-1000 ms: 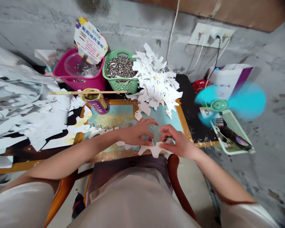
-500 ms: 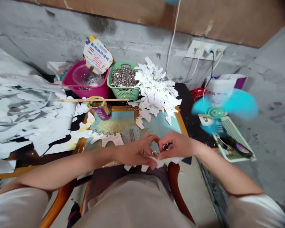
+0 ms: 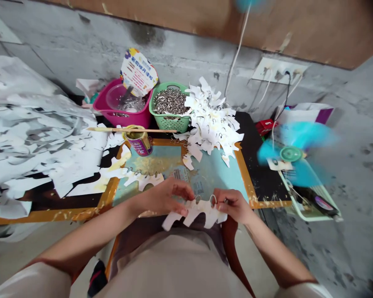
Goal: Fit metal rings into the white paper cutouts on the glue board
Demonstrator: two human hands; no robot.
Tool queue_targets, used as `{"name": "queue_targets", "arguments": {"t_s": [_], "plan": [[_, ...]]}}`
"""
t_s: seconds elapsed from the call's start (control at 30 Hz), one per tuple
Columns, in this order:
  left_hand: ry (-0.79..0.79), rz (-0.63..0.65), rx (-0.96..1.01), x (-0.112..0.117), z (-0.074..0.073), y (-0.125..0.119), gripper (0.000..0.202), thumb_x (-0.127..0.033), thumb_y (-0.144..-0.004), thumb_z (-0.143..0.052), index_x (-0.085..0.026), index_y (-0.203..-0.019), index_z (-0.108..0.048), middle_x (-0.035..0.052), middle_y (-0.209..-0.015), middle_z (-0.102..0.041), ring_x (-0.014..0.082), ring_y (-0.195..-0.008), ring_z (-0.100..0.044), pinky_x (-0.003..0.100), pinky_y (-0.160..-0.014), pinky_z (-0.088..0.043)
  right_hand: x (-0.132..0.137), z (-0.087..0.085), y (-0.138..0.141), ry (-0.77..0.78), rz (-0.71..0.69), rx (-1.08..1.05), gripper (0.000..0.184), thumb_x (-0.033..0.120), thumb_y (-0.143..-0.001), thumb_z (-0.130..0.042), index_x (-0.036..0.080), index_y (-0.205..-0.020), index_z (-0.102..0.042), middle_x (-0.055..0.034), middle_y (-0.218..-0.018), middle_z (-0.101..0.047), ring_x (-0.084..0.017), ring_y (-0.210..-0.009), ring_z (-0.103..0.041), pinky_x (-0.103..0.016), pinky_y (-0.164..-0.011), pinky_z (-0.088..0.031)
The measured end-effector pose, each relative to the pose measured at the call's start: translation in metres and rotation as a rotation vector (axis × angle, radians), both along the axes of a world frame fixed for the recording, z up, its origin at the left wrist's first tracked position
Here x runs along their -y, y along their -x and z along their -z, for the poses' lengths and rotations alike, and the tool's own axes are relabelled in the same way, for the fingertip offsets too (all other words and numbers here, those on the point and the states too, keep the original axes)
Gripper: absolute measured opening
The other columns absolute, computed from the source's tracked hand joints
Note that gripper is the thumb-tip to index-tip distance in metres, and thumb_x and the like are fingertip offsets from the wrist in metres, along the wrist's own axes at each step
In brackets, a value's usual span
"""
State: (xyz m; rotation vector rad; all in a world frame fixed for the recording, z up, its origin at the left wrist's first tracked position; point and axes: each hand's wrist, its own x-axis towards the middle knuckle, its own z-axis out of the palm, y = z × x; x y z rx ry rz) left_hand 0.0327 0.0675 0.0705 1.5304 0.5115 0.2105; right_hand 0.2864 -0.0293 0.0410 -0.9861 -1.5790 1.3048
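A white cut-out strip (image 3: pixel 200 214) with scalloped edges hangs between my hands at the table's front edge, with metal rings (image 3: pixel 213 200) standing up along its top. My left hand (image 3: pixel 170 198) pinches the strip's left part between thumb and fingers. At the right end, my right hand (image 3: pixel 233 205) is closed on the strip, and a bit of metal shows among its curled fingers. Another white strip with rings (image 3: pixel 144 179) lies on the pale blue board (image 3: pixel 164 154) to the left. A purple can (image 3: pixel 139 145) stands behind it, a thin brush (image 3: pixel 133 130) across its top.
A green basket (image 3: pixel 170 123) full of metal rings and a pink basket (image 3: pixel 124 118) stand at the back. White strips are heaped at the right (image 3: pixel 213 120) and far left (image 3: pixel 43 153). A blue fan (image 3: pixel 292 154) spins at the right beside a pale green tray (image 3: pixel 313 216).
My hands have moved apart, my left hand to the left and my right slightly right. More of the strip and its rings now shows between them. The view has shifted a little.
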Motion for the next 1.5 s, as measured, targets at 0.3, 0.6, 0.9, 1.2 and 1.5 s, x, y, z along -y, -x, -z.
{"name": "queue_targets", "arguments": {"t_s": [0.3,0.6,0.9,1.2,1.5], "plan": [[-0.122,-0.265,0.033,0.020,-0.005,0.006,0.044,-0.033,-0.078,-0.076,-0.024,-0.112,-0.051,0.0052,-0.111,-0.053,0.0116,-0.078,-0.056,0.018,-0.056,-0.047,-0.025,-0.002,-0.023,0.195,-0.310,-0.013,0.089,0.070,-0.060,-0.078,0.018,-0.130,-0.060,-0.0130,-0.116,-0.066,-0.020,-0.088,-0.062,-0.032,-0.077,-0.049],[-0.252,-0.371,-0.022,0.021,0.001,0.008,0.051,-0.038,-0.079,-0.076,-0.023,-0.117,-0.046,0.0004,-0.089,-0.056,0.0115,-0.070,-0.053,0.019,-0.054,-0.041,-0.058,-0.032,0.008,0.209,-0.345,0.380,0.039,0.051,-0.082,-0.070,0.016,-0.099,-0.071,-0.0025,-0.081,-0.069,-0.014,-0.072,-0.059,-0.024,-0.066,-0.043],[-0.329,-0.241,-0.092,0.008,0.008,0.011,0.045,-0.048,-0.096,-0.048,-0.016,-0.065,-0.051,-0.0033,-0.055,-0.049,0.0080,-0.053,-0.042,0.020,-0.049,-0.031,-0.059,-0.053,0.024,-0.025,-0.279,0.421,0.029,0.045,-0.081,-0.074,0.019,-0.092,-0.069,-0.0038,-0.089,-0.066,-0.016,-0.079,-0.059,-0.026,-0.070,-0.045],[-0.410,-0.221,0.035,0.008,-0.010,0.007,0.047,-0.049,-0.096,-0.049,-0.017,-0.063,-0.040,-0.0057,-0.058,-0.030,0.0075,-0.055,-0.029,0.021,-0.051,-0.024,-0.052,-0.060,0.047,0.032,-0.313,0.315,0.037,0.048,-0.090,-0.059,0.016,-0.073,-0.057,0.0036,-0.065,-0.045,-0.009,-0.063,-0.040,-0.021,-0.055,-0.031],[-0.313,-0.306,0.191,0.021,-0.018,0.007,0.048,-0.053,-0.095,-0.049,-0.017,-0.063,-0.047,-0.0034,-0.057,-0.039,0.0077,-0.050,-0.037,0.022,-0.048,-0.028,-0.039,-0.075,0.052,-0.057,-0.210,0.250,0.044,0.047,-0.095,-0.054,0.018,-0.061,-0.048,0.0040,-0.060,-0.035,-0.009,-0.058,-0.033,-0.024,-0.053,-0.028]]}}
